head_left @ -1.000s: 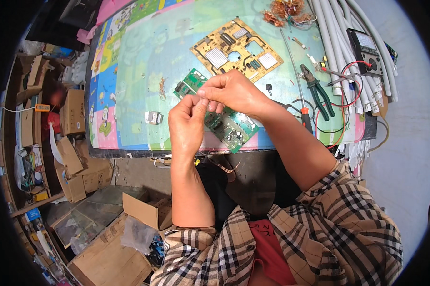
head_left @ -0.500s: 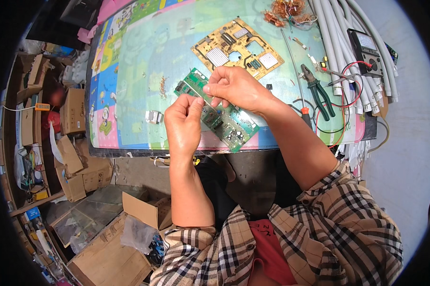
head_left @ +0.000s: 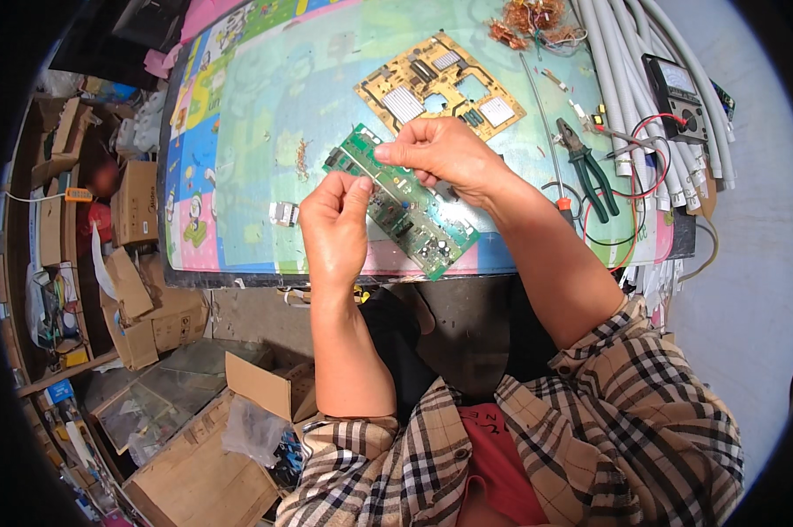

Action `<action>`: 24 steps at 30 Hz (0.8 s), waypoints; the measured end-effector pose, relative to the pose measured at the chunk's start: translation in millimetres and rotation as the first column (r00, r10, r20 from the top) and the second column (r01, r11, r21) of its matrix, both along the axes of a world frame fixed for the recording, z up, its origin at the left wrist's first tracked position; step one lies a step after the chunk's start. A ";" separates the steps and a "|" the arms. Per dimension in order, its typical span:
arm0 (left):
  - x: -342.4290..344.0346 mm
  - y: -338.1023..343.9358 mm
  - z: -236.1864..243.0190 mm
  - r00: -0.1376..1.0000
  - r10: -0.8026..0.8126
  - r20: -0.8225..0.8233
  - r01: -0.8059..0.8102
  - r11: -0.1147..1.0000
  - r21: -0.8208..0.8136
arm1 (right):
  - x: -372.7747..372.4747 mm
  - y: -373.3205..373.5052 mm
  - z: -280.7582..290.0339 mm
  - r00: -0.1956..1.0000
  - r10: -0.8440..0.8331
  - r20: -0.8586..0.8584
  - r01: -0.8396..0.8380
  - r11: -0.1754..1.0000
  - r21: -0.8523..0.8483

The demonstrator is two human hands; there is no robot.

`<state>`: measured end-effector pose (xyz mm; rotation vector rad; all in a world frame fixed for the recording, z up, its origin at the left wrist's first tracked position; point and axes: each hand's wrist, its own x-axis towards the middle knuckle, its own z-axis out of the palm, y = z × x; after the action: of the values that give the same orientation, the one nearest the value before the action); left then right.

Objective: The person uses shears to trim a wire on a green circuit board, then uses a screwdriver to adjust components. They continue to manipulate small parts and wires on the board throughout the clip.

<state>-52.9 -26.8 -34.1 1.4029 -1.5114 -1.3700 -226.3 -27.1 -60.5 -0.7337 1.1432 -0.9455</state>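
My left hand [head_left: 335,224] and my right hand [head_left: 449,162] are held over a long green circuit board [head_left: 440,246], both with thumb and fingers pinched together. What they grip is too small or thin to make out. Beyond them lies a larger tan circuit board [head_left: 396,70] with pale metal plates and cutouts. A small pale metal piece [head_left: 282,213] sits left of my left hand. Right of my right hand are green-handled pliers [head_left: 594,180] and a long rod-like tool with an orange handle end [head_left: 562,205].
The mat-covered table [head_left: 238,132] holds copper wire tangles [head_left: 528,18], a multimeter [head_left: 673,97] with red and black leads, and white tubes [head_left: 603,44] along its right side. Cardboard boxes [head_left: 137,198] and cluttered shelves are at left, an open box [head_left: 256,382] below.
My two hands have drawn apart: the right moved up and rightward, the left slightly leftward. More of the green board shows between and below them.
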 end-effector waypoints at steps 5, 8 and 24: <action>0.2 -0.6 -4.5 1.000 -0.012 0.016 0.012 1.000 0.005 | 8.3 3.6 4.2 0.963 -0.032 0.267 0.005 0.995 0.102; 3.3 -1.0 -1.2 1.000 0.017 0.026 -0.016 1.000 -0.010 | 4.8 3.4 3.0 0.944 0.040 0.328 -0.056 0.998 0.038; 10.9 -4.6 -2.7 0.998 0.060 0.017 -0.060 0.998 -0.020 | -4.4 1.9 -2.3 0.959 0.011 0.283 -0.015 1.000 0.012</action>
<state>-41.9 -31.4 -36.7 1.4404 -1.4782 -1.3060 -230.7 -25.2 -62.8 -0.5723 0.8911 -0.9955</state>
